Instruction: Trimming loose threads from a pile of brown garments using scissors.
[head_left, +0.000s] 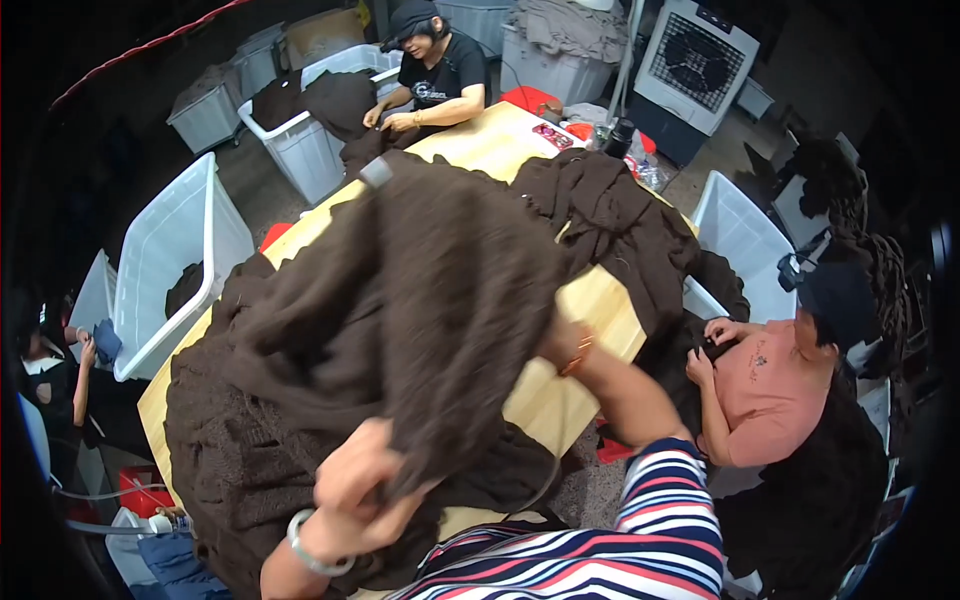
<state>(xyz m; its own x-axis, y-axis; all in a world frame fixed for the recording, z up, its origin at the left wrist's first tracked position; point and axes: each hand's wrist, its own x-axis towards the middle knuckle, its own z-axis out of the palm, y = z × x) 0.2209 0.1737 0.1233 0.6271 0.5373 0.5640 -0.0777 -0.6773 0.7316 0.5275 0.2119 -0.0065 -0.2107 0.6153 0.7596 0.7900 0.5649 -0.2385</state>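
A dark brown knit garment (460,270) is lifted in front of me, slightly blurred, with a small pale tag (377,173) at its far upper edge. My left hand (365,485), a pale bangle at its wrist, has its fingers closed on the near lower edge. At the garment's right side, my right hand (556,342) reaches in behind the cloth. Its fingers are hidden, so its grip does not show. Under and left of the raised garment lies a large heap of similar brown knitwear (230,440) on the pale wooden table (600,310).
Another brown pile (610,210) covers the table's right side. Co-workers handle dark cloth at the far end (440,85) and at right (765,385); a third person's hand (88,350) shows far left. White bins (180,270) and a fan unit (695,70) stand around the table.
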